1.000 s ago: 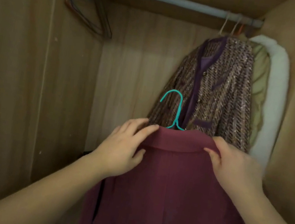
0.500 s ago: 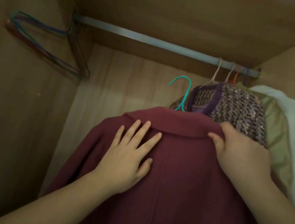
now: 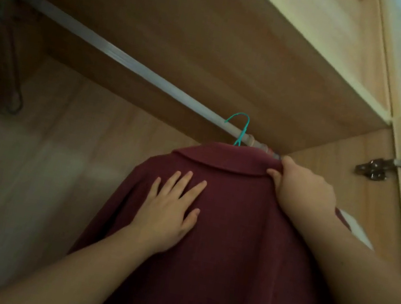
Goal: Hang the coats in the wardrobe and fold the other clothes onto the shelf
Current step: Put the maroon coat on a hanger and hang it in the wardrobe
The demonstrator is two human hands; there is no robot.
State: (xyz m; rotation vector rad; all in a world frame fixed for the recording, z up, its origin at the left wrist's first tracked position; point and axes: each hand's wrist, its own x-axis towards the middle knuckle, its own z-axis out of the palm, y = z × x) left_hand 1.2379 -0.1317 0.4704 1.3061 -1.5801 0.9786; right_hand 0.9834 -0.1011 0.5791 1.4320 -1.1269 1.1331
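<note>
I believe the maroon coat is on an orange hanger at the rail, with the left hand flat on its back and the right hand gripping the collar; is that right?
Not quite: the head view shows the hanger is teal, not orange. The rest holds: the maroon coat is up at the rail, the left hand lies flat on its back, and the right hand grips the collar.

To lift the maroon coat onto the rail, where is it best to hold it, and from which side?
Best held at the shoulder end beside the collar, from the right, where the right hand pinches the maroon coat. The hanger inside probably stiffens that part, so it likely steers the teal hanger hook at the rail. The left hand lies flat on the back, steadying it.
</note>
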